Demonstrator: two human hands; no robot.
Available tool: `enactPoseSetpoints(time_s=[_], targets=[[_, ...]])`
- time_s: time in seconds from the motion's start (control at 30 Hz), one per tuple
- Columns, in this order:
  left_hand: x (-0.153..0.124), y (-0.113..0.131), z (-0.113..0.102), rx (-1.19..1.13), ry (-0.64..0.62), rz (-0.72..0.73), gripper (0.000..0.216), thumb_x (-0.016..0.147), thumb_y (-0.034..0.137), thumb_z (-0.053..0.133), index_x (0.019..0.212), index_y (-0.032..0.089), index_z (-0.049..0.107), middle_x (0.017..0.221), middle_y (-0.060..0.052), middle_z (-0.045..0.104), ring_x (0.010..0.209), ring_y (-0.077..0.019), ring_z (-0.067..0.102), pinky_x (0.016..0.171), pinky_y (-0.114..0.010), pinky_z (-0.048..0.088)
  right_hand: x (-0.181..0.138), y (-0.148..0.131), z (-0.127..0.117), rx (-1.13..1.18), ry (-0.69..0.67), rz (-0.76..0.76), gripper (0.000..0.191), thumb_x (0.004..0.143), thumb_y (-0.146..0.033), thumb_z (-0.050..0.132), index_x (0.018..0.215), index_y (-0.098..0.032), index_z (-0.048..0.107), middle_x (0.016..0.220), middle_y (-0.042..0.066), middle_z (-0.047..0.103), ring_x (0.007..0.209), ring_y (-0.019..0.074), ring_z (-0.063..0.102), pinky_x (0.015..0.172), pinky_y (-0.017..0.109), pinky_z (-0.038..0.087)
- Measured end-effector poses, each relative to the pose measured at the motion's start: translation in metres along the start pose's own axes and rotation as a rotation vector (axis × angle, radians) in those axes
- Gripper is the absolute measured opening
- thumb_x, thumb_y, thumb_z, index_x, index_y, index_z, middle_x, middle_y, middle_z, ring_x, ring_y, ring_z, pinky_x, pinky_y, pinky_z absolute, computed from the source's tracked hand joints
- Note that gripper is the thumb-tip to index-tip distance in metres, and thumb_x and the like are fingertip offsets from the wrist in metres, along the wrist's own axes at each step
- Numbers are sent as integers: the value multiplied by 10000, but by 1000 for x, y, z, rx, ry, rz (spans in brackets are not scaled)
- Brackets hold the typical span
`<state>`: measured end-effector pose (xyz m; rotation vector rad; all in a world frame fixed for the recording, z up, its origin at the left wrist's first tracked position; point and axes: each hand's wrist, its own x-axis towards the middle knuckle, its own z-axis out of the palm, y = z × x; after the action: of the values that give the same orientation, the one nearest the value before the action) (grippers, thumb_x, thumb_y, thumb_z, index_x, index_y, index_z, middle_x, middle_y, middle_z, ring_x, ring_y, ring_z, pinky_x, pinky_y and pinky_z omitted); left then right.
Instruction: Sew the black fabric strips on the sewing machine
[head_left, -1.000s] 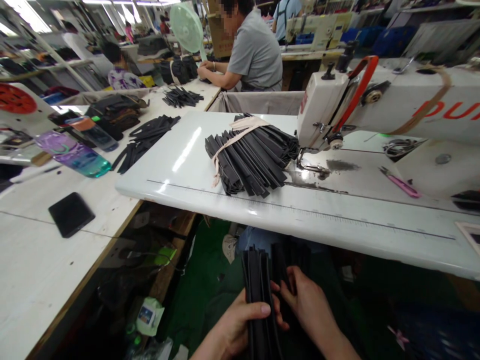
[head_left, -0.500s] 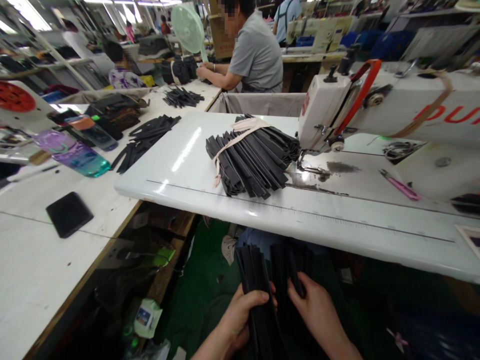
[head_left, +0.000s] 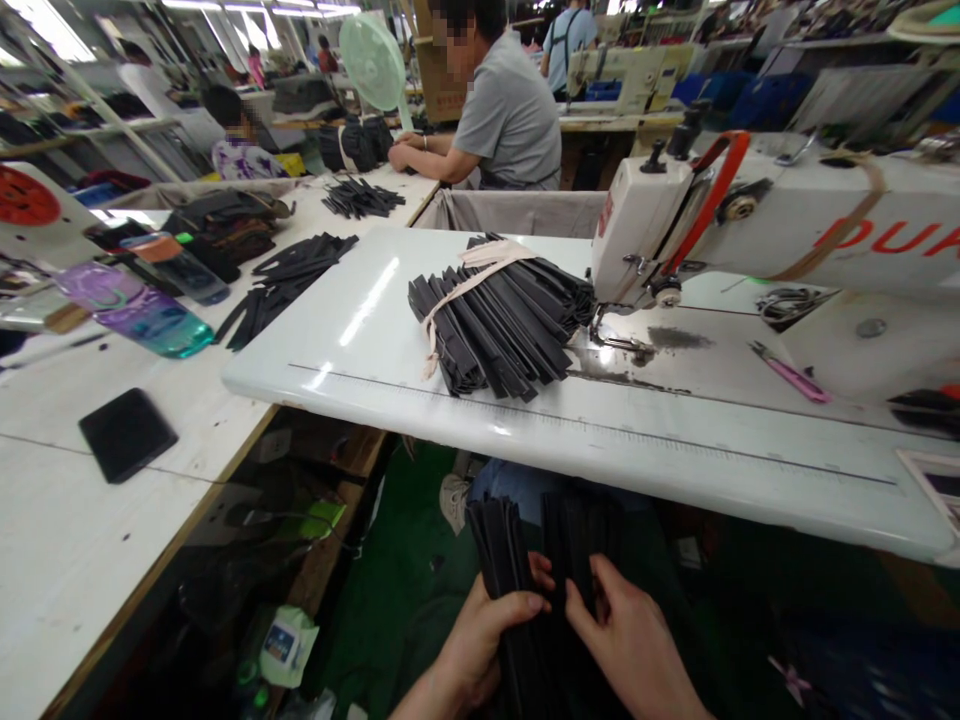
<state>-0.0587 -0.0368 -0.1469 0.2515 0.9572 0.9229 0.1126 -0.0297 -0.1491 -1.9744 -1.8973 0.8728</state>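
Observation:
Below the table's front edge, my left hand (head_left: 480, 630) is wrapped round a bunch of black fabric strips (head_left: 501, 545), its thumb across the front. Close on its right, my right hand (head_left: 626, 630) pinches at more black strips (head_left: 574, 535), which lie over my lap. The lower ends of both bunches blend into the dark. On the white sewing table (head_left: 360, 360) rests a large bundle of similar black strips (head_left: 502, 330), tied with a pale cloth band (head_left: 469, 285).
A sewing machine (head_left: 645, 220) stands right of the bundle, with pink thread snips (head_left: 791, 372) near it. On the left table are a black phone (head_left: 127, 435), a purple-teal bottle (head_left: 142, 315) and loose black strips (head_left: 289, 280). A co-worker in grey (head_left: 510, 110) works beyond.
My right hand has shifted slightly left, closer to the left hand, and its fingers have moved on the strips. The left hand keeps its hold. The whole view has shifted a little.

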Motion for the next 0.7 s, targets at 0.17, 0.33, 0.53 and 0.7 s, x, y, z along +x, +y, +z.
enactPoseSetpoints(time_s=[0.17, 0.33, 0.53, 0.7], targets=[[-2, 2, 0, -85, -188, -27, 417, 590, 187, 778, 998, 150, 700, 1155, -138, 694, 1082, -331, 611, 946, -417, 441, -12, -28, -18, 246, -218, -82, 306, 919, -399, 414, 971, -199, 639, 932, 86, 711, 867, 237, 686, 781, 308, 499], [0, 1, 0, -140, -75, -20, 308, 629, 197, 752, 920, 149, 663, 1019, -126, 720, 1026, -302, 633, 915, -426, 460, -7, -15, -42, 413, -447, -79, 289, 906, -433, 474, 913, -227, 677, 983, 53, 710, 870, 203, 677, 781, 271, 510], [6, -2, 7, -212, -220, -18, 266, 620, 158, 753, 856, 151, 631, 820, -33, 644, 772, -198, 654, 896, -437, 476, 9, 40, -15, 83, 141, 180, 368, 770, -563, 561, 897, -218, 582, 699, 32, 662, 556, 217, 640, 517, 308, 470], [14, -9, 5, -188, -176, -18, 281, 635, 163, 737, 892, 145, 625, 857, -41, 645, 727, -167, 624, 916, -474, 479, 11, 38, 2, 105, 105, 150, 358, 841, -507, 449, 920, -202, 619, 780, 89, 714, 724, 285, 710, 616, 351, 516]])
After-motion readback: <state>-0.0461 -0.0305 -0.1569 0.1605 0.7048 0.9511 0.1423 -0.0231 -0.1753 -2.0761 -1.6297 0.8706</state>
